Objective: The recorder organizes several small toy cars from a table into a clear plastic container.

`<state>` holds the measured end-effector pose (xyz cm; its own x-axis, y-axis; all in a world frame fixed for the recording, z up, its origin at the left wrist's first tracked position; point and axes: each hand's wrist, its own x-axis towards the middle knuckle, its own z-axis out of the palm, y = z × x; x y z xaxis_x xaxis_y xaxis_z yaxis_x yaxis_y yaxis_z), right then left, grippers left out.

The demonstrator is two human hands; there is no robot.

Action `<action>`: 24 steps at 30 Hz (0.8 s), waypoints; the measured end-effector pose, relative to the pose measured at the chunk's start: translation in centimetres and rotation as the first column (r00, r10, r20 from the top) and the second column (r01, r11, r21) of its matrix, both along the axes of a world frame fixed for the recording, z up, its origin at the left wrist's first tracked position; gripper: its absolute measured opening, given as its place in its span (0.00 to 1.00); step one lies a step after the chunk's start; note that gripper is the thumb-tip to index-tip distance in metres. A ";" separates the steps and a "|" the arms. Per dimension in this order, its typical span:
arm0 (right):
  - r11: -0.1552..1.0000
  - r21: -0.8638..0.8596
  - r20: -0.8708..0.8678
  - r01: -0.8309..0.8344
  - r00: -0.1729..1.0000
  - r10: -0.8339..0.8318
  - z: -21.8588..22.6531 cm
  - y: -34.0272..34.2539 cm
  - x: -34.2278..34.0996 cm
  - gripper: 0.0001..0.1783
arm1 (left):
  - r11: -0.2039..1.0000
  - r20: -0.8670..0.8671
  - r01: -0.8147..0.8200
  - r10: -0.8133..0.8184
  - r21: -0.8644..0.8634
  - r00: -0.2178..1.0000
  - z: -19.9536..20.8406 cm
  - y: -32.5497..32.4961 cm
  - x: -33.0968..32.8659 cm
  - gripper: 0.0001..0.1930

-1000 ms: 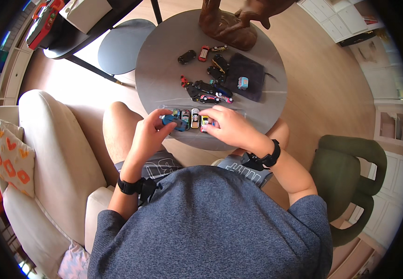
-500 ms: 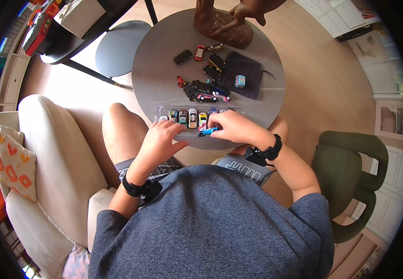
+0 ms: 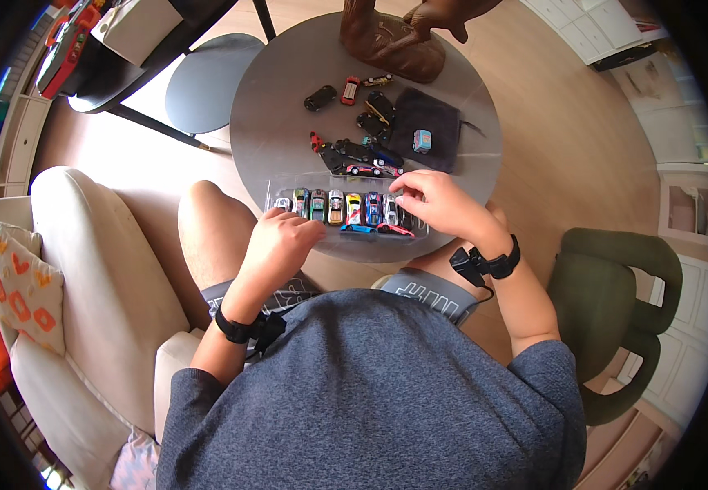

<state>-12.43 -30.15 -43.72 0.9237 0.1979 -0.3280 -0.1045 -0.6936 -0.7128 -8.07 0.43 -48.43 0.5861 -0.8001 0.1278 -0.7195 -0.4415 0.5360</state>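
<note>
A clear plastic tray (image 3: 277, 184) lies near the front of the round grey table, with several toy cars side by side in it. A blue toy car (image 3: 358, 229) and a pink-red toy car (image 3: 395, 229) lie crosswise in front of that row. My left hand (image 3: 279, 243) rests at the tray's front left, fingers loosely bent and holding nothing that I can see. Over the right end hovers my right hand (image 3: 444, 204), open, its fingertips close to a white toy car (image 3: 390, 208). Its palm hides part of the tray's right end.
Several loose toy cars (image 3: 354, 151) are heaped beyond the tray. A dark cloth pouch (image 3: 444, 114) bears a small light-blue toy vehicle (image 3: 422, 141). At the far edge stands a brown sculpture (image 3: 395, 53). A green chair (image 3: 599, 302) is to the right, a cream sofa (image 3: 100, 286) to the left.
My right hand has let go of the blue car, which now lies in front of the row, and has moved right and farther away. My left hand has shifted slightly, its fingers closer together.
</note>
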 end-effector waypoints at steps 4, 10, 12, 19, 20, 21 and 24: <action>0.995 -0.034 0.068 -0.089 0.993 0.092 -1.0 -0.1 -0.2 0.13 | 1.000 0.025 0.018 -0.019 0.017 1.000 -0.6 0.1 0.2 0.01; 0.923 -0.153 -0.165 -0.354 0.930 0.330 -3.6 1.9 -0.3 0.13 | 1.000 0.014 0.006 -0.006 -0.007 1.000 -0.7 0.1 -0.2 0.03; 0.908 -0.163 -0.195 -0.386 0.915 0.354 -3.2 2.5 -0.2 0.13 | 1.000 0.013 0.000 0.000 -0.012 1.000 -1.1 0.1 -0.3 0.03; 0.902 -0.181 -0.214 -0.392 0.911 0.353 -3.9 4.1 0.8 0.13 | 0.999 -0.028 -0.018 0.020 0.049 0.999 -1.5 0.3 -0.9 0.03; 0.937 -0.139 -0.072 -0.319 0.947 0.312 -4.2 4.5 0.6 0.14 | 0.998 -0.030 -0.021 0.023 0.064 0.999 -1.4 0.4 -1.0 0.03; 0.936 -0.142 -0.069 -0.321 0.947 0.314 -4.7 4.8 0.5 0.14 | 0.998 -0.027 -0.023 0.025 0.062 0.999 -1.4 0.4 -0.9 0.03; 0.900 -0.144 -0.101 -0.412 0.910 0.401 -5.6 5.6 0.0 0.14 | 0.997 -0.040 -0.001 0.003 0.072 0.999 -1.8 0.5 -1.0 0.02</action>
<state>-12.39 -24.52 -49.30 0.7486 0.4919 -0.4446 0.1671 -0.7888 -0.5914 -9.02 0.91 -50.24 0.5913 -0.8051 0.0465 -0.6970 -0.4812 0.5316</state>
